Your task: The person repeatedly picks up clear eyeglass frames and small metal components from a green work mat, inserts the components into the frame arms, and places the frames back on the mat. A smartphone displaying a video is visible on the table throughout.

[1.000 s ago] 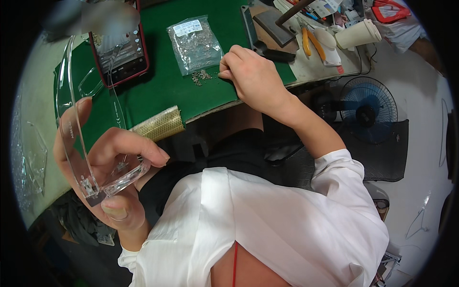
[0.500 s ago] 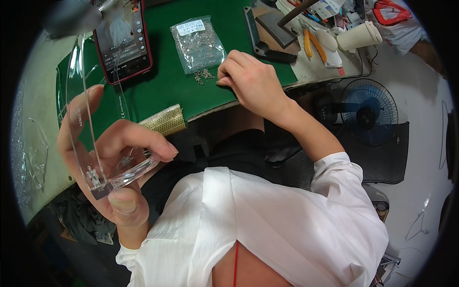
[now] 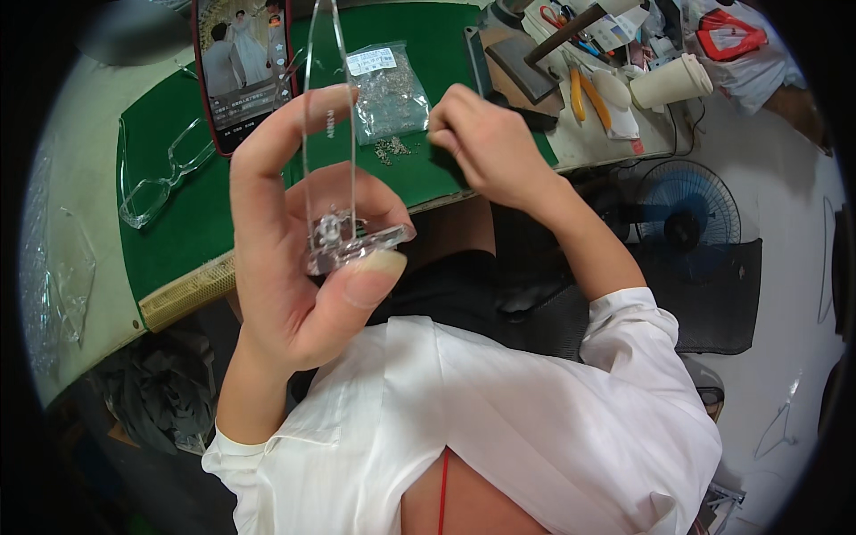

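Raised close in front of me, my left hand [image 3: 299, 241] pinches clear plastic eyeglasses [image 3: 332, 234] between thumb and fingers near the hinge corner. One long transparent temple points up from there. My right hand [image 3: 495, 147] rests at the front edge of the green mat, its thumb and fingers closed together; whatever may be between them is hidden. Left of those fingertips lies a small pile of tiny metal parts, seemingly screws [image 3: 390, 149]. Just beyond the pile is a clear labelled bag [image 3: 390, 98] holding more small parts.
Another clear eyeglass frame [image 3: 172, 180] lies on the mat's left side, near a red-edged phone [image 3: 245, 85]. A hammer [image 3: 566, 36] rests over a dark metal block at the back right, beside orange-handled pliers [image 3: 593, 100] and a white cup [image 3: 673, 82]. A fan [image 3: 682, 223] stands right.
My left hand has moved right and turned, bringing the eyeglasses with it and uncovering the other frame on the mat. My right hand has shifted slightly right and stays closed.
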Demonstrator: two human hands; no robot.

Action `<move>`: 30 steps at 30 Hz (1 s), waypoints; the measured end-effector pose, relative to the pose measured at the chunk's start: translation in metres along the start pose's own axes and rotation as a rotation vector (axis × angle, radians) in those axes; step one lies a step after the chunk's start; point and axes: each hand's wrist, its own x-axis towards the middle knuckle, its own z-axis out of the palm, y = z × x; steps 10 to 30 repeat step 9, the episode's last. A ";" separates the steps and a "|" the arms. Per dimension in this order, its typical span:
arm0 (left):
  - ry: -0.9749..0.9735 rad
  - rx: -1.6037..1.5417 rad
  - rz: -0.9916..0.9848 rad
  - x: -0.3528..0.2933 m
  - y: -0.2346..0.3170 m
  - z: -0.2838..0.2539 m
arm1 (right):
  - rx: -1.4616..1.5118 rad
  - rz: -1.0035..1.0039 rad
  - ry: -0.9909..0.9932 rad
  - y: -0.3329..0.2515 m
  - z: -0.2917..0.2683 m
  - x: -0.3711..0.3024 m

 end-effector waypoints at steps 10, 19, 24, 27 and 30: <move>-0.318 0.047 -0.157 0.007 -0.005 0.010 | 0.403 -0.222 0.176 -0.039 -0.062 0.008; -0.318 0.047 -0.157 0.007 -0.005 0.010 | 0.403 -0.222 0.176 -0.039 -0.062 0.008; -0.318 0.047 -0.157 0.007 -0.005 0.010 | 0.403 -0.222 0.176 -0.039 -0.062 0.008; -0.318 0.047 -0.157 0.007 -0.005 0.010 | 0.403 -0.222 0.176 -0.039 -0.062 0.008; -0.318 0.047 -0.157 0.007 -0.005 0.010 | 0.403 -0.222 0.176 -0.039 -0.062 0.008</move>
